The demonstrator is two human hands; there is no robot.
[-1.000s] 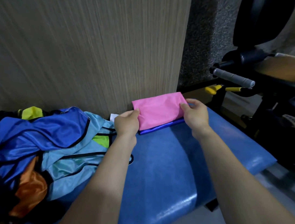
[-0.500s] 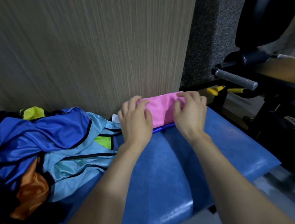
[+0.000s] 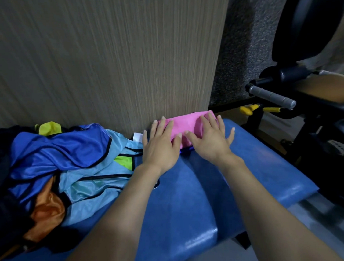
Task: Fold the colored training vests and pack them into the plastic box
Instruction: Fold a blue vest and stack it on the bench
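A folded pink vest [image 3: 184, 123] lies on the blue padded bench [image 3: 204, 191], against the wood-grain wall, with a dark blue fabric edge showing beneath it. My left hand [image 3: 161, 145] lies flat on its left part, fingers straight. My right hand [image 3: 210, 138] presses flat on its right part, fingers spread. A loose heap of vests [image 3: 67, 165] in blue, light blue, orange and yellow-green sits on the bench to the left. No plastic box is in view.
A wood-grain wall panel [image 3: 111, 58] rises directly behind the bench. To the right stands black gym equipment with a grey handle [image 3: 271, 96] and yellow knobs [image 3: 247, 110]. The bench's right end [image 3: 283, 174] is bare blue padding.
Both hands folded the near half of the pink vest away toward the wall, halving it into a narrow strip. They went from pinching its edges to lying flat on top.
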